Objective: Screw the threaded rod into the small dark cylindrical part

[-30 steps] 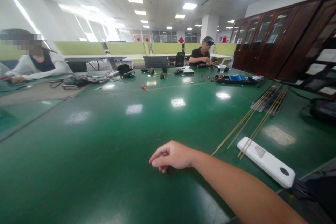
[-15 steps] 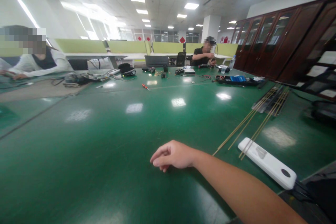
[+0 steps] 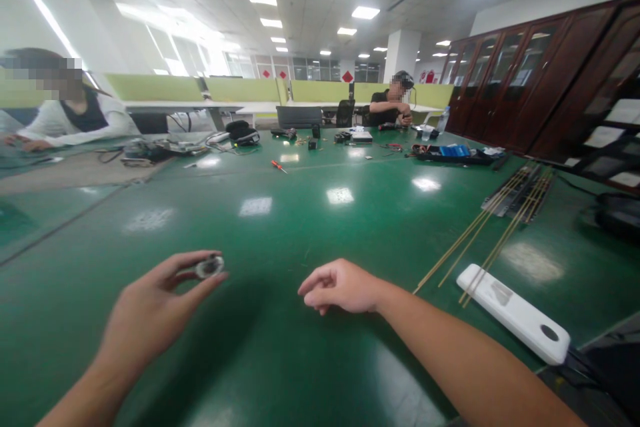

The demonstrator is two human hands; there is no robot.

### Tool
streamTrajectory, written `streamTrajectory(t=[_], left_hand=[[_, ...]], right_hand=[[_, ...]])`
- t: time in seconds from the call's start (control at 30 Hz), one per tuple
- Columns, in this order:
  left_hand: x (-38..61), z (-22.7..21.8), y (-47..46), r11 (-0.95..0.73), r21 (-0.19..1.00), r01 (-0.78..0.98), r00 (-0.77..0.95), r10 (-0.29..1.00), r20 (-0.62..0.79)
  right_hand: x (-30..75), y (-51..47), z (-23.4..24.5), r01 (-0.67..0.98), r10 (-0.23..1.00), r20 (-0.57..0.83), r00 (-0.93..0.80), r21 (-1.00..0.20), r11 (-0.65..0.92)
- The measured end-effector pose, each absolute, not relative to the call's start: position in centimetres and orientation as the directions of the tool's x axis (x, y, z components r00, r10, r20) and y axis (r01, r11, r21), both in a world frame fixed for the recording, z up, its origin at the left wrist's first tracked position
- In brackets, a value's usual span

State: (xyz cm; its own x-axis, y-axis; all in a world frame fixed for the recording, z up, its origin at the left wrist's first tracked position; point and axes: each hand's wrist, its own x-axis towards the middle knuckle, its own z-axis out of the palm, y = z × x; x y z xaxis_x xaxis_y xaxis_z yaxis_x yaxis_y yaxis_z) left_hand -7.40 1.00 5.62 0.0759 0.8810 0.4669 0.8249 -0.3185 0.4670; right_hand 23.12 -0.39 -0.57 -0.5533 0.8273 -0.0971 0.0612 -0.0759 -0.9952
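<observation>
My left hand (image 3: pixel 157 303) is held above the green tabletop (image 3: pixel 260 353) at the left. Its thumb and fingers pinch a small round object (image 3: pixel 210 267) with a pale rim and a dark middle; its exact kind is not clear. To the right, my right hand (image 3: pixel 340 287) rests low over the table with its fingers curled inward and the thumb close to them. The palm side is turned away, so whatever those fingers hold, if anything, is hidden. A gap of bare tabletop separates the two hands.
A white power strip (image 3: pixel 515 313) and several thin brass-coloured rods (image 3: pixel 493 247) lie at the right. Farther back are an orange screwdriver (image 3: pixel 278 165), a black tray with blue items (image 3: pixel 453 152) and small black parts. Two people sit at the far side and left.
My left hand has come into view from the lower left with the small round object in its fingers. The right hand has shifted slightly right and up, its fingers still curled.
</observation>
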Motion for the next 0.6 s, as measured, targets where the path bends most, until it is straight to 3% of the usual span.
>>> streamTrajectory(t=[0.07, 0.2, 0.3, 0.6], left_hand=[[-4.1, 4.8, 2.1, -0.428, 0.500, 0.753, 0.225, 0.881, 0.416], [0.8, 2.2, 3.1, -0.678, 0.438, 0.591, 0.519, 0.735, 0.437], [1.4, 0.1, 3.3, -0.691, 0.441, 0.572, 0.540, 0.722, 0.432], [1.0, -0.2, 2.1, -0.716, 0.464, 0.522, 0.540, 0.698, 0.470]], right_hand=[[23.7, 0.2, -0.6, 0.102, 0.913, -0.016, -0.408, -0.994, 0.029], [24.7, 0.9, -0.9, 0.414, 0.959, 0.221, -0.175, -0.868, 0.276], [24.8, 0.5, -1.0, 0.531, 0.936, 0.293, -0.194, -0.771, 0.351], [23.6, -0.7, -0.9, 0.597, 0.892, 0.297, -0.342, -0.664, 0.450]])
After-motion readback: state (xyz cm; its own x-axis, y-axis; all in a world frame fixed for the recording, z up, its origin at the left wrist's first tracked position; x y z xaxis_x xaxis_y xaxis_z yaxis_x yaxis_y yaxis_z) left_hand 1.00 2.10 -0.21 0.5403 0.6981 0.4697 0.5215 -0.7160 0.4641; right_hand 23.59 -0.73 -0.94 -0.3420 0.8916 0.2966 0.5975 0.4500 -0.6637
